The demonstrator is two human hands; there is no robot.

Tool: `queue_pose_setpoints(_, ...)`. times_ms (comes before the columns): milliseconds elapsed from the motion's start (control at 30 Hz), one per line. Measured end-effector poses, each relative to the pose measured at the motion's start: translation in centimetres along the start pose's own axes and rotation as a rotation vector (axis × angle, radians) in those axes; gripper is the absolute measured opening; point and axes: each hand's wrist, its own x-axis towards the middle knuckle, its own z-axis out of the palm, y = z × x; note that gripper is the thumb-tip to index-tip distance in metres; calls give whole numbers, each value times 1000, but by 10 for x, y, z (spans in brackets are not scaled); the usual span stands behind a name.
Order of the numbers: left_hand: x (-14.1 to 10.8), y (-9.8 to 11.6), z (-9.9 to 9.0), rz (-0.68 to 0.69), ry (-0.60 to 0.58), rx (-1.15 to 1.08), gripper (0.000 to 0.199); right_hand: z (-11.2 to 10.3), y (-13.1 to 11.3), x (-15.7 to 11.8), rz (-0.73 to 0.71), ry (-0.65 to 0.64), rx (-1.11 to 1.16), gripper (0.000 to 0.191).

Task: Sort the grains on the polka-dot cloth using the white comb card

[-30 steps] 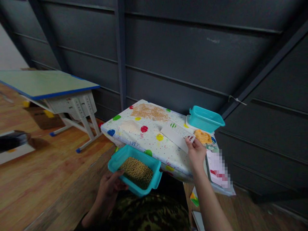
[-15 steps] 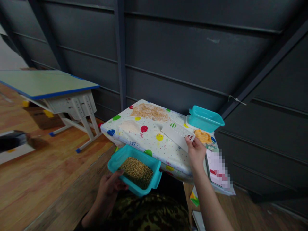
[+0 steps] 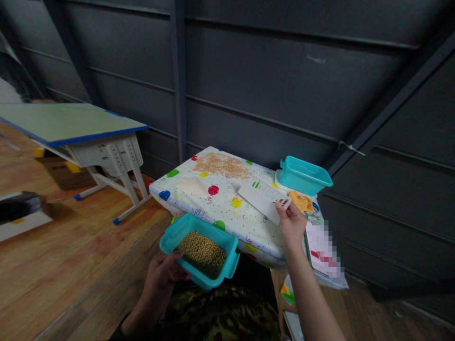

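My left hand grips the near left rim of a teal plastic container, the thumb over its edge. Soybeans cover the bottom of the container, held at the table's front edge. My right hand pinches the slotted end of a flat white plastic board with cut-outs, tilted over the cloth. Whether its lower edge touches the cloth I cannot tell. Beyond the board, a pile of tan beans or grains is spread on the cloth. A pale powdery heap lies nearer the left edge.
A second teal container stands at the table's back right, by an orange cloth. A tablet-like device, partly pixelated, lies at the right edge. Behind the balloon-print tablecloth rises a dark panelled wall. A desk stands left.
My right hand and the white board have shifted very slightly to the right, the board's handle end tilting a little. My left hand and the container of soybeans stay practically still.
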Motion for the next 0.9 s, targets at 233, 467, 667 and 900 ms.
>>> queue_pose_setpoints(233, -5, 15, 6, -48, -22, 17, 57, 1, -4, 0, 7, -23, -8, 57)
queue_pose_setpoints(467, -17, 20, 15, 10, 17, 15, 53, -2, -2, 0, 42, -45, 39, 60)
queue_pose_setpoints(667, -22, 16, 14, 43, 16, -6, 44, -2, -5, 2, 39, -53, 14, 61)
queue_pose_setpoints(900, -12, 13, 9, 2, 15, -10, 50, -4, -6, 8, 62, -45, 78, 60)
